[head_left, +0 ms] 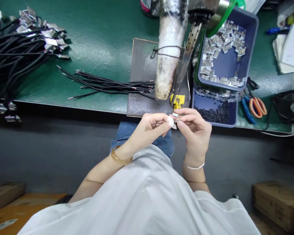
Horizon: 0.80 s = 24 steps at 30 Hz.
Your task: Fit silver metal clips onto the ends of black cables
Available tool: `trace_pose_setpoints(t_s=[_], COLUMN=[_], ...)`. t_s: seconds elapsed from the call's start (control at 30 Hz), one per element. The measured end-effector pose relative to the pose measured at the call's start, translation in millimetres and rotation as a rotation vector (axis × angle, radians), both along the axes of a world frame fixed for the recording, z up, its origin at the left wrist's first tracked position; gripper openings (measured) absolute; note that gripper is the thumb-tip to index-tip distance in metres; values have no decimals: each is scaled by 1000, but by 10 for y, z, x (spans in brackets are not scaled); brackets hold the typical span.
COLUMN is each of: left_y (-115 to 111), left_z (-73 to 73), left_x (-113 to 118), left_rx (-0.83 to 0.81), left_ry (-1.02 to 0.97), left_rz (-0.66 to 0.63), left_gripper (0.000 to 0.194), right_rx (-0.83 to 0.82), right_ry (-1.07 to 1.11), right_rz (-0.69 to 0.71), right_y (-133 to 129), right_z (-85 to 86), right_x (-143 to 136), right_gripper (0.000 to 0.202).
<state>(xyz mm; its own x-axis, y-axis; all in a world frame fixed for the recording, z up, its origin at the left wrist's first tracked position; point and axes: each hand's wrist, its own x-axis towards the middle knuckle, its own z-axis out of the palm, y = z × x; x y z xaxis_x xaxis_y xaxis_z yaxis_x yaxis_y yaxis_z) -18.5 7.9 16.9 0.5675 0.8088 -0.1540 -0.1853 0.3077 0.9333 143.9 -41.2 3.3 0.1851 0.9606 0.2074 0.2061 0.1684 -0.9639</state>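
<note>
**Blue bins at the right, a small dark piece between two hands**

The upper blue bin [253,42] holds silvery metal shells [212,40], crowded against its walls with some of its floor bare. Partly beneath it, the lower blue bin [233,114] contains many tiny black parts [214,115], loosely heaped.

Just off the table's front edge, over the person's lap, the small dark piece [175,122] bridges the narrow gap between the fingertips of both hands. Its short visible stretch runs roughly left to right, its long axis nearly level with the table edge; which end is its front cannot be told. The left hand [153,125] is pinched together on it at the left, with a white wrapping [171,121] at the fingertips hiding part of the hold. The right hand [194,129] pinches it from the right, thumb below.

Just above the pinch, a silvery piece [175,114] lies crosswise by the yellow holder [177,99]; whether fingers touch it is unclear. Left of the holder, loose black cables [112,83] stretch sideways, their right ends on the dark board [142,106].
</note>
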Motion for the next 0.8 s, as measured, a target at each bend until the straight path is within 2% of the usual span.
trace_pose_setpoints(t_s=[0.1,0.17,0.23,0.3,0.4,0.57,0.8], left_y=[-8,-22,-30,-27,-6,24,4], left_z=[-27,-59,-89,-108,-105,-66,-128], left_x=[11,30,46,52,41,36,68], left_rx=[15,-11,-58,-88,-84,-82,-17], left_ry=[33,9,-37,-80,-77,-25,-30], left_rz=[-21,6,48,97,148,221,240], left_gripper=[44,44,41,36,27,24,14], right_rx=[20,116,250,334,330,370,446], right_ry=[-80,-217,-383,-488,-483,-390,-458], right_rz=[-50,-139,-223,-244,-240,-341,-280], right_y=[-10,-28,-47,-56,-39,10,27], right_z=[-27,-43,-63,-80,-80,-21,-29], right_x=[-39,-93,-149,-184,-182,-145,-180], right_gripper=[3,3,14,23,22,16,22])
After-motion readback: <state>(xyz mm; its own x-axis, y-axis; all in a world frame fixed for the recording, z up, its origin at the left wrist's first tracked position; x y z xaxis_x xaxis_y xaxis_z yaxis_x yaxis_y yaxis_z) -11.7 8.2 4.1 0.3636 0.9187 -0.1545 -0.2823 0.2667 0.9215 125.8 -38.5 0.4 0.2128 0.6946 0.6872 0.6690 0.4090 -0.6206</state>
